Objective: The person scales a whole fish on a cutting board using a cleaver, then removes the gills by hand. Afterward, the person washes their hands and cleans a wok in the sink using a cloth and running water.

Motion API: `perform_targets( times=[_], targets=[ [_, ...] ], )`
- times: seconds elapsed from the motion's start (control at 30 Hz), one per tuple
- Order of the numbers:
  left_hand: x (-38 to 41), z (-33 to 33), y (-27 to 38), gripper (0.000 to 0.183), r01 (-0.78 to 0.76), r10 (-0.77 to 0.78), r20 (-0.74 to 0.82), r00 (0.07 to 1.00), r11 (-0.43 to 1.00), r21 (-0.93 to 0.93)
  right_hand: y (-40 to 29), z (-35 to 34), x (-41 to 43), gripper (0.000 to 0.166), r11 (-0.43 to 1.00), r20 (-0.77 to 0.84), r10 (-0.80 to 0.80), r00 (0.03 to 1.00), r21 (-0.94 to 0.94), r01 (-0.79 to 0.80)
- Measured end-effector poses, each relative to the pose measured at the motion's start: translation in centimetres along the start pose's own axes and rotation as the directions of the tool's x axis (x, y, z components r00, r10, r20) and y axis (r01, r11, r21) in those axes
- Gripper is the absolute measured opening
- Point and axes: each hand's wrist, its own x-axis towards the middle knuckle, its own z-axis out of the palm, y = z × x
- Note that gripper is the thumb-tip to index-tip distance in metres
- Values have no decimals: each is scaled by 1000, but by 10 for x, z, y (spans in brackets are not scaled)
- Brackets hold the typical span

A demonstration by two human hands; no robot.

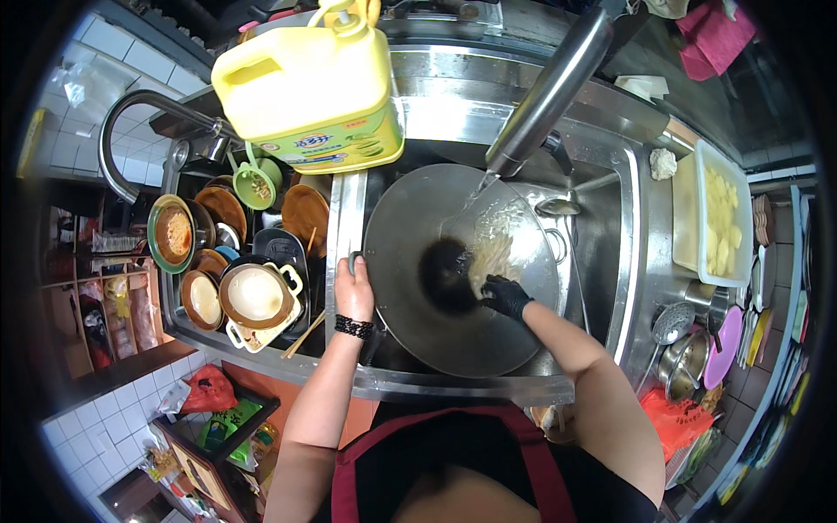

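A large dark metal wok point(418, 340) sits in the stainless steel sink, a thin stream of water running into it. At its left rim my bare left hand point(354, 291), with a black beaded bracelet at the wrist, grips the wok's loop handle point(353, 262). My right hand point(506, 297), in a black glove, is inside the wok with its fingers curled. Beside those fingers is a pale, blurred patch in the splashing water point(497, 252); whether the hand holds something there is unclear. The thick metal faucet point(546, 98) reaches over the wok from behind.
A yellow detergent jug point(307, 85) stands behind the sink divider point(346, 202). The left basin holds dirty bowls point(256, 295), a green strainer point(257, 185) and chopsticks point(304, 335). A ladle point(557, 207) lies right of the wok. Farther right are a tub of peeled potatoes point(722, 222) and a skimmer point(673, 323).
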Motion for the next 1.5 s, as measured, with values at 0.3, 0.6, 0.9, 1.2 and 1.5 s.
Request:
perform_targets(
  times=[0.3,0.6,0.9,1.2,1.5],
  targets=[
    [3,3,-8,24,-134,139,-83,987,989,63,-144,-56,141,77,671,-772,-45,634,447,592],
    [3,4,-6,22,-77,77,-56,995,997,-9,-206,-18,-43,58,409,-351,-580,735,654,636],
    [-3,4,-3,19,-156,150,-89,985,986,-62,24,-2,-39,56,908,-33,-75,997,-415,55],
    [0,2,-3,23,-105,102,-49,994,993,-59,-180,-10,82,53,601,-725,-145,673,476,642],
    [-1,1,-3,34,-81,89,-82,993,992,95,-243,-22,-37,42,527,-651,-338,680,468,710]
  ],
)
